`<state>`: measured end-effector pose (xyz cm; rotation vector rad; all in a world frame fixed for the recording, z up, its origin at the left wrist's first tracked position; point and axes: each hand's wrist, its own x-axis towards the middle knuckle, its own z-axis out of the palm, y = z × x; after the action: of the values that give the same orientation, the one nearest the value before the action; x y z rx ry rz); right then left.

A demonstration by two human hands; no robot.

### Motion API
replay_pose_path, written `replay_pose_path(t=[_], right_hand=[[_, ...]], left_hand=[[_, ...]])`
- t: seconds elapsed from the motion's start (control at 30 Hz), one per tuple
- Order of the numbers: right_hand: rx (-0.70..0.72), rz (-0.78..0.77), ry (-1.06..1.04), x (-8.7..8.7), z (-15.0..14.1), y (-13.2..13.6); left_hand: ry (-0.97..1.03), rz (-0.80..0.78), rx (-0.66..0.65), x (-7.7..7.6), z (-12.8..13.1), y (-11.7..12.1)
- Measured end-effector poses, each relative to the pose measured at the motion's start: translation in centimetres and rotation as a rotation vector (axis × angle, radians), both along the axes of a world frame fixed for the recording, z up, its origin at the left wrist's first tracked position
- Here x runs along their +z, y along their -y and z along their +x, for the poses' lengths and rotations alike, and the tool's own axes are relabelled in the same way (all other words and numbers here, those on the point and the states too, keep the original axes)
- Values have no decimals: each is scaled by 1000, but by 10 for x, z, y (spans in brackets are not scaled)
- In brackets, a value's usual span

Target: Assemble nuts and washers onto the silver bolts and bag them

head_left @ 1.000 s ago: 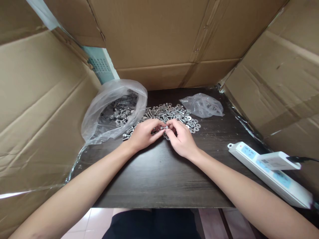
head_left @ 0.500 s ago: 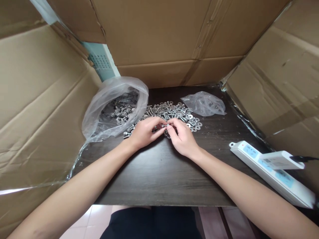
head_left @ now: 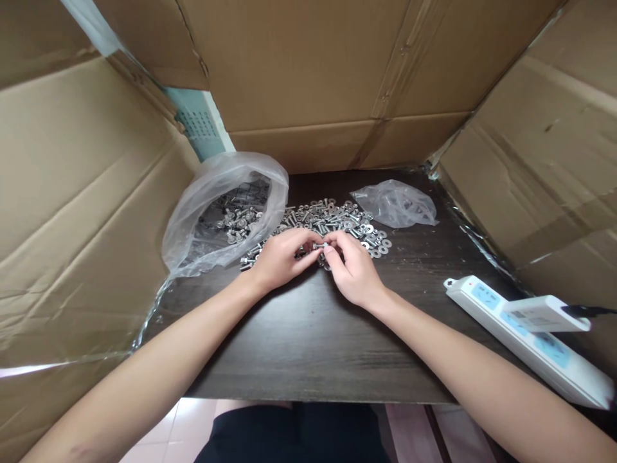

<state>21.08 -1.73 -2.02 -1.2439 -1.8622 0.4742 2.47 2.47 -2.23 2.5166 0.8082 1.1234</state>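
Note:
Between the fingertips of both hands is a small silver bolt (head_left: 319,245), lying roughly sideways. My left hand (head_left: 286,254) is closed in a pinch around its left end. My right hand (head_left: 351,262) pinches the other end with thumb and index finger; whether a nut or washer sits there is too small to tell. Just beyond the fingers spreads a pile of loose bolts, nuts and washers (head_left: 332,215), partly hidden by my hands. To the left, an open clear plastic bag (head_left: 180,225) holds more bolts with washers on them.
A smaller clear plastic bag (head_left: 398,204) lies behind the pile on the right. On the dark table (head_left: 289,341), a white power strip (head_left: 511,328) with a plugged-in adapter (head_left: 540,314) sits at the right. Cardboard walls (head_left: 313,64) enclose the back and both sides.
Both hands keep the same pinch on the bolt, with hardly any movement. The whole view has shifted very slightly.

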Motion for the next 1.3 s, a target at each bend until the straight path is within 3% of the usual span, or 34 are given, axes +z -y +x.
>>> replay_pose_path(t=[0.67,1.3], right_hand=[[38,-43,5,3,0,1],[-47,8,46,-1,0,-2]], left_hand=[[11,16,-14,2,1,1],[-10,-12,21,1,0,1]])
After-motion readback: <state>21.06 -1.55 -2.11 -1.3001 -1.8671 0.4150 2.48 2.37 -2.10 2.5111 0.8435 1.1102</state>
